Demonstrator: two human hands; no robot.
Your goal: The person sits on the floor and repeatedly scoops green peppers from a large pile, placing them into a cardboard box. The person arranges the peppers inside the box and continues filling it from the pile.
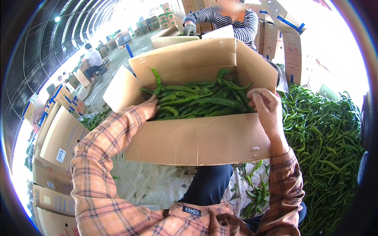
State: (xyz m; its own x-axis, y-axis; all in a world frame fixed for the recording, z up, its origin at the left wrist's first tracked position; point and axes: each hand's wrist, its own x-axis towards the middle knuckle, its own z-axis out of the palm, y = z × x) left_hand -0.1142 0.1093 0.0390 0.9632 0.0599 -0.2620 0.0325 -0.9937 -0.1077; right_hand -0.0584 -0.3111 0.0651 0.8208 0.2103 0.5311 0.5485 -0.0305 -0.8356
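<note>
An open cardboard box (192, 140) stands before me with its flaps spread, and long green chili peppers (203, 101) lie inside it, mostly lengthwise. At the box's left inner end, my left hand (150, 106) rests against the peppers, its fingertips partly hidden among them. My right hand (265, 101) is raised at the right end of the box with its fingers curled and the thumb near the fingertips. A pepper's thin tip ends close to those fingers; whether they pinch it cannot be told.
A large heap of green peppers (324, 141) lies to the right. Loose peppers (260, 193) are on the floor sheet. Cardboard boxes (63, 141) stand at the left. Across from me, a person in a striped top (248, 26) works at another box (174, 41) with a gloved hand.
</note>
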